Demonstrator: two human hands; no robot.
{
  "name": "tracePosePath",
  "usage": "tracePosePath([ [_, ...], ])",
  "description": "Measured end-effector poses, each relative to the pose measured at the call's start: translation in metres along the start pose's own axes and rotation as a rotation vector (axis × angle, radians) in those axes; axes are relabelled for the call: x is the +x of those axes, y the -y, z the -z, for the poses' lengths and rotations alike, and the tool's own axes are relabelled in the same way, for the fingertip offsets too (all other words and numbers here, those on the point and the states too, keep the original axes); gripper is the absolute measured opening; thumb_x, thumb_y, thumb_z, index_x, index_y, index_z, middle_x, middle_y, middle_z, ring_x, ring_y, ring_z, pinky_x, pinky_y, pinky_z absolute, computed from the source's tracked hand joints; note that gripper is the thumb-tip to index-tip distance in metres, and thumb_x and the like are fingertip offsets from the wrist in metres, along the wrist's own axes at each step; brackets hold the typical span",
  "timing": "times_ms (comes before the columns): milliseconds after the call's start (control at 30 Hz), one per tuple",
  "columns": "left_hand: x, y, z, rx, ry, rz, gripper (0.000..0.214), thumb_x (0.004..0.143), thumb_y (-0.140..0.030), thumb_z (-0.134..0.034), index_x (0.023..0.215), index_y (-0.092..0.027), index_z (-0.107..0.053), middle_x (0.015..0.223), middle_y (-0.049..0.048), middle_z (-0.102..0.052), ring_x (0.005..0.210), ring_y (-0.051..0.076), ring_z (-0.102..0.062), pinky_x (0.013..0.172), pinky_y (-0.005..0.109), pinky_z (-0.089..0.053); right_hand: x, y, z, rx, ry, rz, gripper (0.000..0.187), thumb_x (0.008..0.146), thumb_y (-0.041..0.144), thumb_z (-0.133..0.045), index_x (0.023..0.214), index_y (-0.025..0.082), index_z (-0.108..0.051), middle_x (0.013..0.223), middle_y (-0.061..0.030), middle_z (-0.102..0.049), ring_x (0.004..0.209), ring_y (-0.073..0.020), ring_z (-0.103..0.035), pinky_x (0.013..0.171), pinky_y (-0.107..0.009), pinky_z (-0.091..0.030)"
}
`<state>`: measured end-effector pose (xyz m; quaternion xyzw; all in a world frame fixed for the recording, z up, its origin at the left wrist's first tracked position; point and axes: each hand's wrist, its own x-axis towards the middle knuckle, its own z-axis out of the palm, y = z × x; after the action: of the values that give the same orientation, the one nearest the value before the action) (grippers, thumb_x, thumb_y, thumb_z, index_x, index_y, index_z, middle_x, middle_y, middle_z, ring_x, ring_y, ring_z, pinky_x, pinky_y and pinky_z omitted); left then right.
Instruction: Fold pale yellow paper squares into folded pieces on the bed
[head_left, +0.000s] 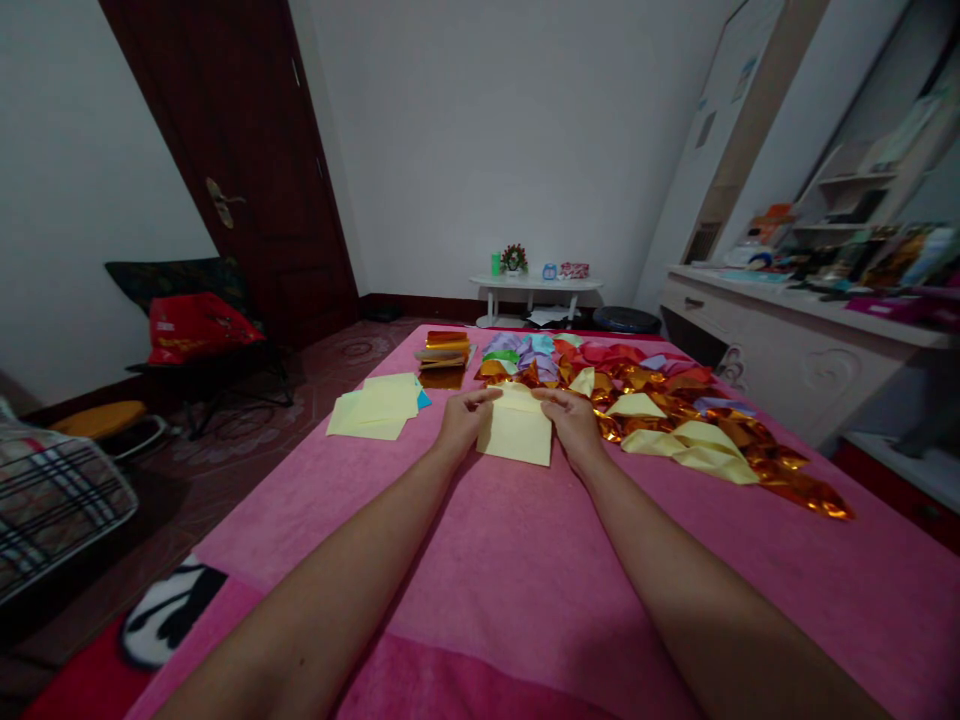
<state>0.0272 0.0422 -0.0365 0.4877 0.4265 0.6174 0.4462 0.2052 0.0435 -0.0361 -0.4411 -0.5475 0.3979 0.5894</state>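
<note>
A pale yellow sheet of paper (514, 436) is held between both hands above the pink cloth (480, 560), its far edge curled or folded over toward me. My left hand (466, 415) pinches the sheet's upper left corner between thumb and fingers. At the upper right corner, my right hand (574, 418) grips it the same way. To the left lies a loose stack of yellow sheets (375, 408) with a bit of blue paper (424, 397) showing beneath. Behind it sits a pile of shiny gold foil sheets (444, 360).
Folded papers and crumpled gold foil pieces (802, 490) spread along the right and far side of the cloth. Beyond stands a small white table (536, 284) with a potted flower. A drawer cabinet (757, 320) flanks the right; a chair with a red bag (199, 328) is left.
</note>
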Motion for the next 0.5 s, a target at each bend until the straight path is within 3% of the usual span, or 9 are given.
tracePosePath([
  [133, -0.002, 0.001, -0.002, -0.018, 0.062, 0.055, 0.048, 0.054, -0.006, -0.071, 0.102, -0.012, -0.071, 0.068, 0.0021, -0.069, 0.058, 0.011, -0.058, 0.052, 0.019, -0.042, -0.001, 0.001, 0.0, 0.026, 0.008, -0.03, 0.029, 0.063, 0.027, -0.062, 0.089, 0.016, -0.072, 0.082, -0.0045, -0.073, 0.068, -0.0189, -0.063, 0.06, -0.027, -0.045],
  [233, -0.003, 0.001, -0.002, -0.073, 0.077, 0.088, 0.053, 0.052, -0.006, -0.074, 0.104, -0.011, -0.069, 0.074, 0.0035, -0.071, 0.061, 0.012, -0.061, 0.056, 0.021, -0.046, -0.005, 0.008, -0.003, 0.074, 0.059, -0.042, 0.034, 0.063, 0.028, -0.064, 0.094, 0.015, -0.071, 0.074, -0.004, -0.072, 0.062, -0.0184, -0.062, 0.057, -0.027, -0.045],
  [333, -0.003, 0.0, -0.001, -0.158, 0.078, 0.128, 0.047, 0.057, -0.016, -0.077, 0.102, -0.008, -0.069, 0.079, 0.0071, -0.072, 0.063, 0.013, -0.062, 0.06, 0.023, -0.049, -0.009, 0.017, -0.006, 0.135, 0.093, -0.019, 0.045, 0.064, 0.029, -0.064, 0.107, 0.017, -0.066, 0.08, -0.0034, -0.072, 0.066, -0.0184, -0.063, 0.06, -0.027, -0.047],
  [500, -0.001, -0.004, 0.002, -0.305, 0.113, 0.225, 0.029, 0.069, -0.032, -0.073, 0.086, -0.009, -0.069, 0.076, 0.0093, -0.071, 0.062, 0.014, -0.063, 0.063, 0.026, -0.052, -0.007, 0.022, -0.006, 0.187, 0.008, 0.005, 0.053, 0.073, 0.039, -0.055, 0.123, 0.02, -0.054, 0.094, -0.0042, -0.07, 0.072, -0.0159, -0.063, 0.057, -0.023, -0.045],
])
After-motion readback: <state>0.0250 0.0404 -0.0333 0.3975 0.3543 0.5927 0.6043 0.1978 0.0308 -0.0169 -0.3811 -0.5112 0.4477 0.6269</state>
